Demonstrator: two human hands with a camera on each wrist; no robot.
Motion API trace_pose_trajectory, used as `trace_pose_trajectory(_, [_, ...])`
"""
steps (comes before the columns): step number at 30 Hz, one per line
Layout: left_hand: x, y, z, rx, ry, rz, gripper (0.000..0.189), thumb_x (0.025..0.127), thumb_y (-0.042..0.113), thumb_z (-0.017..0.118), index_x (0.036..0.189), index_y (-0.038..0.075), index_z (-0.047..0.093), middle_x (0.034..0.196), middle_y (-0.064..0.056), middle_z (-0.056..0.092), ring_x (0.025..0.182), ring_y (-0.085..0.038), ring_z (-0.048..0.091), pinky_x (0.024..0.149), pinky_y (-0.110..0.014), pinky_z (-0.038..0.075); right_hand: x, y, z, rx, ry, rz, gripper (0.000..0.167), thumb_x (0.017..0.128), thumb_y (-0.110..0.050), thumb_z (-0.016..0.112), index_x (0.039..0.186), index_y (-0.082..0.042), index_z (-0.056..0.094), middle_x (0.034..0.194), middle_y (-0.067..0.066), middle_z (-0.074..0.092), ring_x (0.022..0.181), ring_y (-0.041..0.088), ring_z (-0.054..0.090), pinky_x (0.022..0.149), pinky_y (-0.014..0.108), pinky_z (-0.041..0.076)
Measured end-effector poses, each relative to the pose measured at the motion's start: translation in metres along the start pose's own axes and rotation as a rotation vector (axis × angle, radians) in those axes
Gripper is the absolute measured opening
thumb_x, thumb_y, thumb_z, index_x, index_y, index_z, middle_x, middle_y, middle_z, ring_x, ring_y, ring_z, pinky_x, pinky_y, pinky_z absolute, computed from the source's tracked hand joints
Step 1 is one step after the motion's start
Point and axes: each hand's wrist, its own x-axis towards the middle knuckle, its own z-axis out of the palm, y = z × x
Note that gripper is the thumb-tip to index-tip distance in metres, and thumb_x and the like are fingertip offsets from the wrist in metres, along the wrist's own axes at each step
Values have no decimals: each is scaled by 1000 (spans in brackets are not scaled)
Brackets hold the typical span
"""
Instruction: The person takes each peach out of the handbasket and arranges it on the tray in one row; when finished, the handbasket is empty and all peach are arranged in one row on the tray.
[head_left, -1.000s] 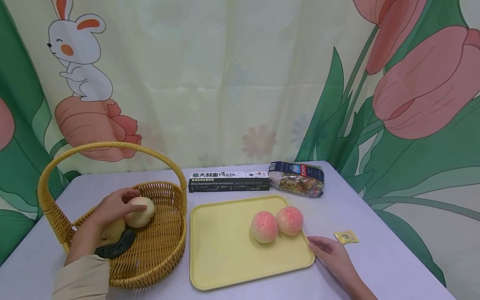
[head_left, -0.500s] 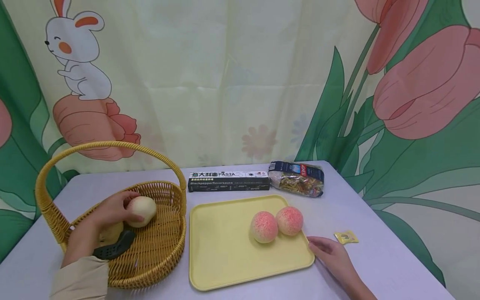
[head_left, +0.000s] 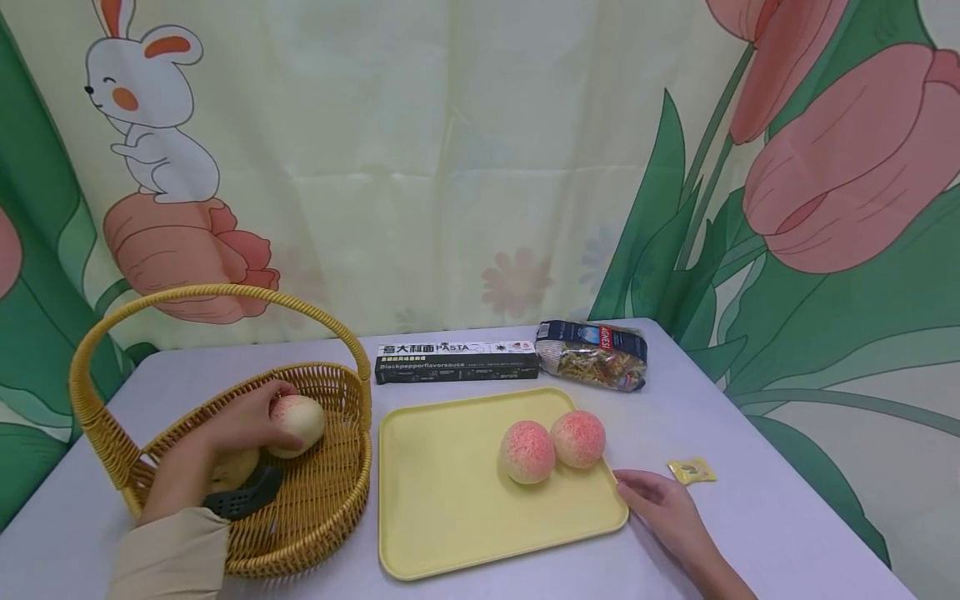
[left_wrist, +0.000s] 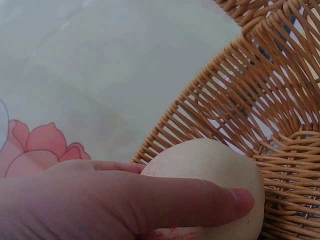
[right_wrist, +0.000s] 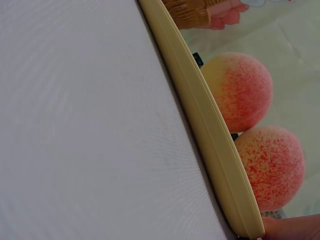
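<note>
My left hand [head_left: 243,421] grips a pale peach [head_left: 298,425] with pink speckles inside the wicker basket [head_left: 330,500]. In the left wrist view the thumb lies across this peach [left_wrist: 215,160], next to the basket's woven wall [left_wrist: 220,95]. Under the hand, a yellowish round fruit [head_left: 234,471] is partly hidden. At the right, my right hand [head_left: 667,508] pinches the rim of the yellow tray [head_left: 450,517] near its right corner. Two pink peaches, a left one [head_left: 528,452] and a right one [head_left: 578,439], sit side by side on the tray.
Behind the tray lie a black-and-white pasta box [head_left: 457,362] and a bag of pasta [head_left: 592,354]. A small yellow packet [head_left: 692,471] rests right of the tray. The basket's tall handle [head_left: 217,292] arches over its opening. A dark perforated piece [head_left: 246,493] shows below the left wrist.
My left hand has moved slightly to the right inside the basket, and the pale peach has shifted right with it. The right hand and the tray have stayed in place.
</note>
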Motion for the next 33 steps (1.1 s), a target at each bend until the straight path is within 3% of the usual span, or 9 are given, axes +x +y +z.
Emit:
trace_pose_trajectory(8, [0, 5, 3, -86, -7, 19, 66, 67, 18, 81, 115, -3, 40, 99, -17, 53, 82, -26, 53, 64, -37, 45, -1, -1, -2, -9, 0, -3, 31, 88, -14, 62, 112, 4, 61, 106, 14, 64, 100, 24, 59, 83, 34, 48])
trace_pose_trajectory(16, [1, 11, 3, -167, 34, 101, 66, 69, 17, 80, 116, -1, 38, 103, -18, 51, 85, -26, 53, 65, -37, 46, -2, -2, -2, 16, 6, -14, 31, 87, -12, 63, 111, 6, 61, 104, 15, 64, 93, 20, 61, 77, 25, 48])
trace_pose_trajectory(22, [1, 17, 0, -224, 34, 131, 65, 71, 14, 78, 119, -1, 38, 106, -20, 50, 89, -29, 53, 65, -36, 48, -1, -2, -1, -5, 8, -26, 31, 87, -13, 62, 111, 5, 62, 103, 15, 65, 93, 21, 61, 78, 27, 48])
trace_pose_trajectory(28, [-8, 31, -2, -257, 75, 125, 70, 72, 18, 79, 124, 5, 34, 109, -20, 48, 93, -32, 51, 68, -36, 48, 0, -1, 1, 12, 17, -33, 29, 86, -11, 63, 110, 5, 62, 101, 14, 65, 90, 19, 62, 77, 24, 48])
trace_pose_trajectory(33, [-17, 46, 3, -242, 116, 169, 71, 70, 18, 80, 124, 5, 36, 110, -18, 50, 94, -30, 52, 68, -36, 49, -2, -1, 0, 16, 17, -21, 29, 86, -12, 63, 110, 4, 62, 101, 14, 65, 91, 20, 61, 76, 25, 48])
